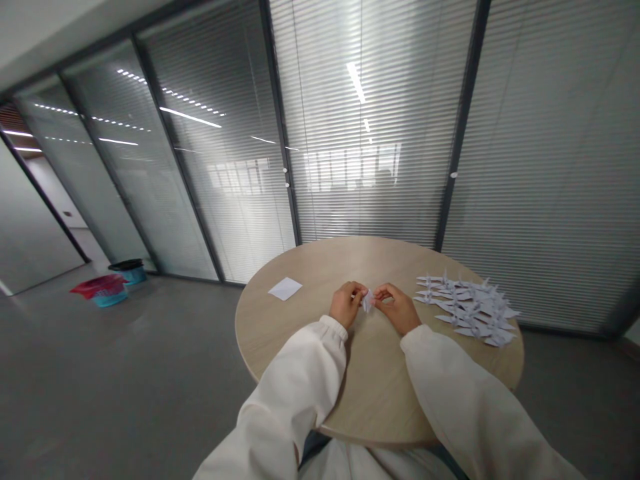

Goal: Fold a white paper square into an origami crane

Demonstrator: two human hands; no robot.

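Observation:
Both of my hands meet over the middle of a round wooden table (300,333). My left hand (345,303) and my right hand (399,308) pinch a small folded piece of white paper (368,301) between their fingertips, just above the tabletop. Both arms wear cream-white sleeves. To the right of my right hand lie several finished white paper cranes (467,303) spread in rows. A flat white paper square (285,289) lies on the table to the left of my left hand.
Glass walls with closed blinds (370,133) stand behind the table. On the grey floor at the far left sit a red basket (99,287) on a blue tub and a dark bin (127,267).

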